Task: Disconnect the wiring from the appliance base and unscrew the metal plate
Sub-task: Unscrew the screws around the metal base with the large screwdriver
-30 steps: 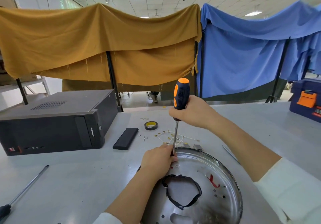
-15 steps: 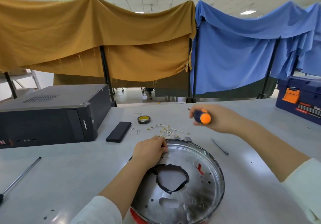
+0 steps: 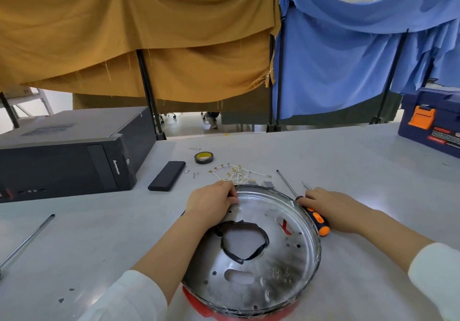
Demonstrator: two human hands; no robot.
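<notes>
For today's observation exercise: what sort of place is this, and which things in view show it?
Probably a repair or training workshop: a screwdriver and loose wiring lie on a work table, a toolbox stands at its edge, and cloth-draped partitions divide a large room.

Open table (image 3: pixel 348 161) stretches behind the metal plate (image 3: pixel 251 251) toward the toolbox (image 3: pixel 433 121). Loose wiring (image 3: pixel 236 173), a tape roll (image 3: pixel 204 158) and what may be small screws (image 3: pixel 195 173) crowd the plate's far rim; a computer tower (image 3: pixel 69 151) walls the left.
</notes>
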